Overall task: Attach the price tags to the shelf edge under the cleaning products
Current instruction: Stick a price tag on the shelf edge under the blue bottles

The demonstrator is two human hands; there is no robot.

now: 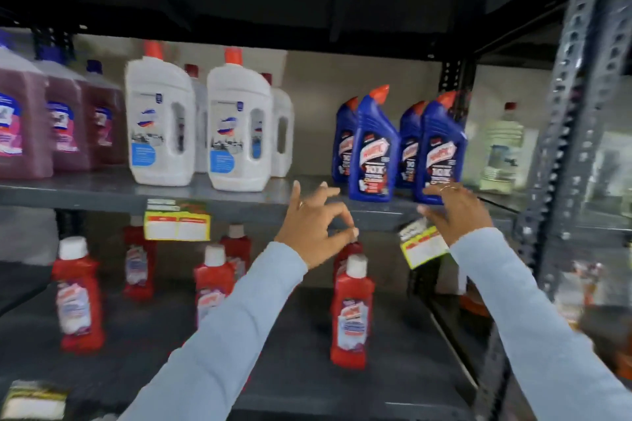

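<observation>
A yellow and white price tag hangs on the grey shelf edge under the white bottles. My right hand grips a second yellow and white price tag, tilted, just below the shelf edge under the blue bottles. My left hand hovers in front of the shelf edge with thumb and fingertips pinched close together; I cannot tell whether anything small is between them. The picture is blurred by motion.
Purple bottles stand at the left of the middle shelf. Red bottles stand on the lower shelf below my hands. A perforated metal upright rises at the right. Another tag shows at the bottom left.
</observation>
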